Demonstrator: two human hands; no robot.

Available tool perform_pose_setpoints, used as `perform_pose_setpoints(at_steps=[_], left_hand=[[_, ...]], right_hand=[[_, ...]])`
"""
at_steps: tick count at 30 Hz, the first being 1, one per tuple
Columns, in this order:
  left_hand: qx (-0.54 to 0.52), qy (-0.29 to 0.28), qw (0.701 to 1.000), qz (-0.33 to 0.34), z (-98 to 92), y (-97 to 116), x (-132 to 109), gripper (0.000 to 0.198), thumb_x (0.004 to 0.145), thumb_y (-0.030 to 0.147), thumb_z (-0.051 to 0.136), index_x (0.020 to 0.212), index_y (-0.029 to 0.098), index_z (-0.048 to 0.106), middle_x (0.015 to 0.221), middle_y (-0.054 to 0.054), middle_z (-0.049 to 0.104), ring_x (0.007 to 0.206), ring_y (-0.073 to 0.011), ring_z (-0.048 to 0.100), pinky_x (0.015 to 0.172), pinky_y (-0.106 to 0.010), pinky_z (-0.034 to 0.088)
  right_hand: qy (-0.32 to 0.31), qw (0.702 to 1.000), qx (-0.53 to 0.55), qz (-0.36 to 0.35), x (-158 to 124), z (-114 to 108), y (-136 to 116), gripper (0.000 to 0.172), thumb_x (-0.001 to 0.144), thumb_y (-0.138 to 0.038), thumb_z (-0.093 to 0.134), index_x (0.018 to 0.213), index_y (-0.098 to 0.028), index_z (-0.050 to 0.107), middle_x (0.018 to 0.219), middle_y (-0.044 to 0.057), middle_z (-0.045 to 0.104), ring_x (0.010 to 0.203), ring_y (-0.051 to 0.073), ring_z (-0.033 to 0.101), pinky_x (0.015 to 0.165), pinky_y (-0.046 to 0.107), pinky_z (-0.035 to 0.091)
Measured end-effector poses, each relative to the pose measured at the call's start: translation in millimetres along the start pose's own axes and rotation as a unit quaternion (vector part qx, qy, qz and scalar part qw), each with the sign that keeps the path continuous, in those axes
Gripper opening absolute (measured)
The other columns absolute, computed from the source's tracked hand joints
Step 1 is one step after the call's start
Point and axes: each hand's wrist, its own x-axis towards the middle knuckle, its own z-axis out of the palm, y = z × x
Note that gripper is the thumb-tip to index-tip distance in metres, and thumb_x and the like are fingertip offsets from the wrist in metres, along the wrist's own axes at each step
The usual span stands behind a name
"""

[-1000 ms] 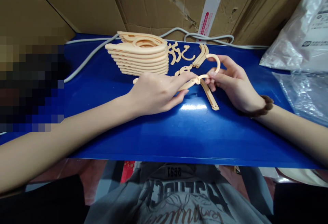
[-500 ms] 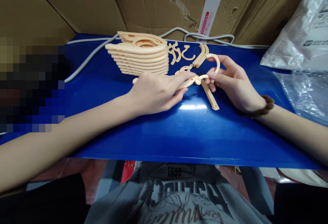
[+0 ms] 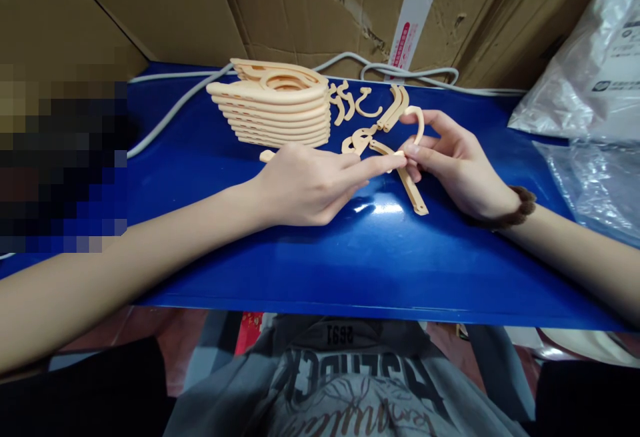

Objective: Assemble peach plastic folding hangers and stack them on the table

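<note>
A beige plastic hook (image 3: 420,125) is pinched between the thumb and fingers of my right hand (image 3: 457,157), its curved end up. My left hand (image 3: 313,183) reaches over from the left, its index fingertip touching the base of the hook. Its lower fingers are curled, and what they hold, if anything, is hidden. Under the hands a beige arm piece (image 3: 413,191) lies slanted on the blue table (image 3: 320,263). Just behind the left hand rest flat beige pieces with round openings (image 3: 361,138).
Behind the left hand stands a stack of beige hanger parts (image 3: 273,107). Loose hooks (image 3: 369,103) and curved arms (image 3: 394,109) lie to its right. A white cable (image 3: 173,113) runs along cardboard boxes (image 3: 310,17). Plastic bags (image 3: 575,77) are at the right.
My left index finger has stretched right to the hook's base, covering the joint piece. The hook has turned slightly in my right hand. Pieces behind the left hand show more.
</note>
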Motion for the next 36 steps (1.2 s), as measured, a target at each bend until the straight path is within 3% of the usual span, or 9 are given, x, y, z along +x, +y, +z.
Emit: perform_pose_setpoints(at_steps=[4, 10, 17, 23, 26, 32, 36], left_hand=[[0.017, -0.011, 1.000, 0.014, 0.3, 0.5, -0.7, 0.051, 0.100, 0.026, 0.047, 0.150, 0.031, 0.057, 0.106, -0.002, 0.080, 0.064, -0.0162, 0.068, 0.043, -0.030, 0.024], [0.023, 0.030, 0.999, 0.039, 0.7, 3.3, -1.6, 0.050, 0.100, 0.025, 0.045, 0.148, 0.026, 0.059, 0.097, -0.003, 0.080, 0.063, -0.0167, 0.068, 0.043, -0.029, 0.023], [0.024, -0.002, 0.999, 0.035, 1.6, 4.5, -0.6, 0.050, 0.099, 0.027, 0.046, 0.148, 0.027, 0.057, 0.103, -0.004, 0.080, 0.068, -0.0156, 0.070, 0.043, -0.028, 0.024], [0.003, 0.028, 0.999, 0.025, 3.7, 2.1, -0.7, 0.048, 0.107, 0.025, 0.039, 0.152, 0.021, 0.053, 0.094, -0.005, 0.079, 0.067, -0.0145, 0.070, 0.045, -0.026, 0.024], [-0.018, 0.034, 0.999, 0.029, 3.9, 1.4, 0.2, 0.046, 0.108, 0.022, 0.039, 0.151, 0.016, 0.053, 0.089, -0.005, 0.079, 0.069, -0.0148, 0.071, 0.046, -0.026, 0.027], [-0.024, 0.047, 0.998, 0.019, 6.3, 1.5, -0.1, 0.044, 0.109, 0.026, 0.041, 0.150, 0.018, 0.053, 0.103, -0.007, 0.080, 0.082, -0.0164, 0.076, 0.051, -0.025, 0.037], [-0.025, 0.051, 0.998, 0.009, 9.4, -0.4, -1.2, 0.043, 0.111, 0.031, 0.041, 0.150, 0.019, 0.053, 0.107, -0.006, 0.081, 0.088, -0.0156, 0.077, 0.059, -0.023, 0.046]], right_hand=[[-0.008, 1.000, 0.008, 0.006, 0.5, -0.8, 0.3, 0.047, 0.082, -0.041, 0.087, 0.120, -0.028, 0.063, 0.080, -0.002, 0.067, 0.063, 0.014, 0.058, 0.060, 0.030, 0.055], [-0.029, 0.999, 0.002, 0.016, 1.7, -2.1, -0.1, 0.047, 0.083, -0.040, 0.086, 0.122, -0.027, 0.064, 0.081, -0.002, 0.070, 0.064, 0.015, 0.060, 0.061, 0.030, 0.056], [-0.046, 0.999, 0.001, 0.023, 1.2, -1.3, -2.0, 0.058, 0.079, -0.042, 0.089, 0.127, -0.027, 0.060, 0.077, -0.003, 0.066, 0.062, 0.015, 0.061, 0.054, 0.029, 0.052], [-0.038, 0.999, 0.004, 0.020, 1.2, -1.4, -1.7, 0.054, 0.080, -0.039, 0.088, 0.124, -0.028, 0.059, 0.081, -0.003, 0.070, 0.062, 0.014, 0.060, 0.056, 0.028, 0.053], [-0.038, 0.999, 0.007, 0.021, 1.0, -1.4, -1.6, 0.054, 0.080, -0.040, 0.088, 0.123, -0.028, 0.059, 0.079, -0.003, 0.069, 0.061, 0.014, 0.060, 0.055, 0.028, 0.053], [-0.080, 0.996, 0.026, 0.025, 0.7, 1.0, -2.8, 0.048, 0.080, -0.033, 0.089, 0.119, -0.025, 0.062, 0.082, -0.003, 0.069, 0.060, 0.013, 0.061, 0.051, 0.027, 0.054], [-0.061, 0.996, 0.055, 0.024, 2.1, 0.2, -1.0, 0.045, 0.081, -0.030, 0.088, 0.118, -0.023, 0.065, 0.084, -0.003, 0.069, 0.061, 0.010, 0.057, 0.057, 0.026, 0.052]])
